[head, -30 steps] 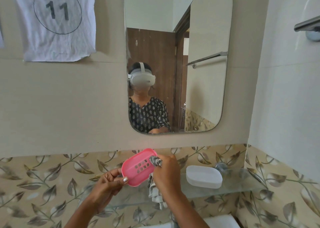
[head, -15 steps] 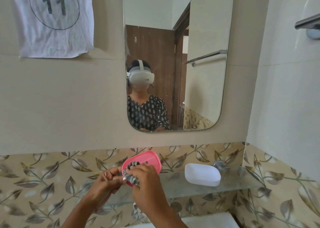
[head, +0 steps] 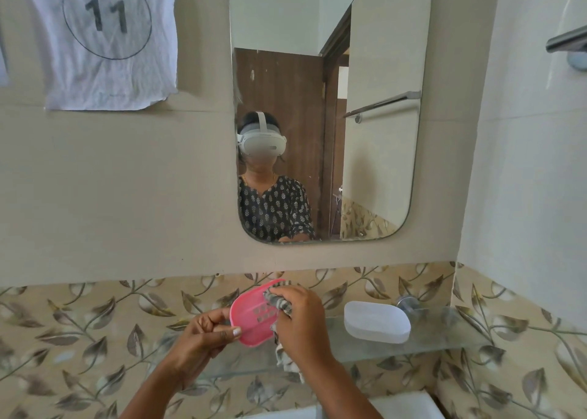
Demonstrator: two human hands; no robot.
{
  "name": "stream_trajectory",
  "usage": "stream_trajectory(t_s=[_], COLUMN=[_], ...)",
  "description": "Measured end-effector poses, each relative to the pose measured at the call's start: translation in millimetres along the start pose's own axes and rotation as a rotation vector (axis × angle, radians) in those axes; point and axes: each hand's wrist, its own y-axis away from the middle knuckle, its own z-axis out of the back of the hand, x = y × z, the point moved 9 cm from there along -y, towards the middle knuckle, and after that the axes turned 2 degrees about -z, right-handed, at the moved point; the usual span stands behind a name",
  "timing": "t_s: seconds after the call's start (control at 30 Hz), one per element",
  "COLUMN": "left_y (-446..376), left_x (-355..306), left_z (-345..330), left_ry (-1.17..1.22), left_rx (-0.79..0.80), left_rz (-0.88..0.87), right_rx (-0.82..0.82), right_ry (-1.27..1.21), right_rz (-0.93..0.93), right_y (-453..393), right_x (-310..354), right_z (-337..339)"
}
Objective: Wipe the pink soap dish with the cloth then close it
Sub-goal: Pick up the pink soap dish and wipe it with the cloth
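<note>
Left hand (head: 203, 333) pinching pink soap dish (head: 254, 315) by its lower-left edge, thumb on the face, dish tilted up off the shelf. Right hand (head: 301, 320) grip closed around striped cloth (head: 279, 304), bunch pressed on the dish's upper-right part, tail of cloth hanging below that grip. Wiping in progress, judging by the pose; closing not yet done.

Risks: thin pinch on a smooth plastic edge, hard rub from the right could twist the dish out of the left grip, dropping it toward the sink edge (head: 400, 406) below. Dangling tail could snag or drag on the glass shelf (head: 444, 333).

Around: white lid (head: 376, 321) lying on the shelf, right of the right grip, well apart from the dish. Mirror (head: 365, 53) above, numbered paper (head: 104, 37) upper left, towel bar (head: 568, 40) far right. Nothing between right grip and lid.
</note>
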Motion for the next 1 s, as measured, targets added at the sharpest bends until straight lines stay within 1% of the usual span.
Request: stream_trajectory(t_s=[0.07, 0.17, 0.2, 0.3, 0.53, 0.6, 0.77, 0.87, 0.93, 1.0], left_y=[1, 3, 4, 7, 10, 13, 14, 14, 14, 13], left_x=[-2, -4, -5, -12, -24, -28, -30, -29, -29, -27], left_z=[-3, -5, -6, -13, -24, -28, -26, -26, -25, -22], left_ry=[0.004, 0.017, 0.031, 0.022, 0.073, 0.067, 0.063, 0.066, 0.089, 0.091], left_rx=[0.02, 0.024, 0.023, 0.037, 0.051, 0.053, 0.018, 0.021, 0.013, -0.005], left_rz=[-0.004, -0.008, -0.008, -0.006, -0.054, -0.072, -0.078, -0.078, -0.073, -0.062], right_rx=[0.06, 0.195, 0.202, 0.139, 0.272, 0.303, 0.365, 0.367, 0.358, 0.39], right_ry=[-0.039, -0.078, -0.059, 0.0, -0.053, -0.107, -0.179, -0.166, -0.134, -0.095], right_rz=[0.068, 0.166, 0.2, 0.243, 0.186, 0.178, 0.115, 0.068, 0.067, 0.077], right_y=[5, 16, 19, 20, 27, 24, 20, 19, 21, 25], right_x=[16, 37, 41, 44, 37, 37, 30, 23, 19, 15], right_z=[-8, -26, -28, -23, -29, -29, -28, -27, -27, -29])
